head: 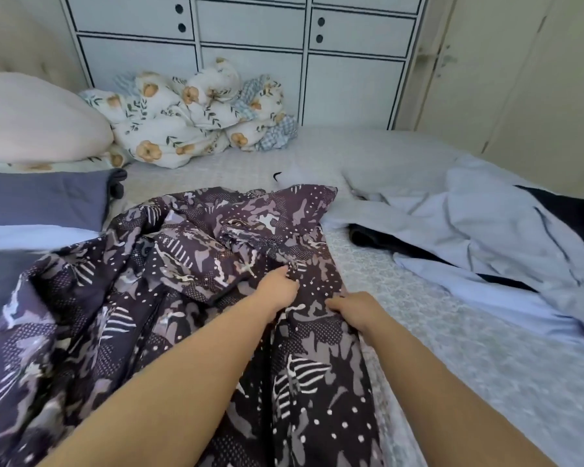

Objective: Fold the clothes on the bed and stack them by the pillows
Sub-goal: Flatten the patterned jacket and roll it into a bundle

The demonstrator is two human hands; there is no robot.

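Both hands clamp the patterned garment: our left hand [279,286] pinches a fold of it, fingers curled into the cloth; our right hand [353,313] grips its right edge, fingers tucked round the fabric.

Bed [486,382]: pale patterned sheet, filling the frame from near to far.
Patterned garment [169,281]: dark purple with white and grey print, crumpled, spread over the near left of the bed, under both our hands.
Light blue garment [486,230]: rumpled, right side, with dark cloth [378,239] showing beneath it.
Pillow [38,119]: pale pink, far left.
Floral quilt [196,119]: bundled, far, just beside the pillow.
Folded blue-grey piece [44,200]: left, near the pillow, touching the patterned garment's far edge.
Cabinet [250,45]: white, behind the bed.
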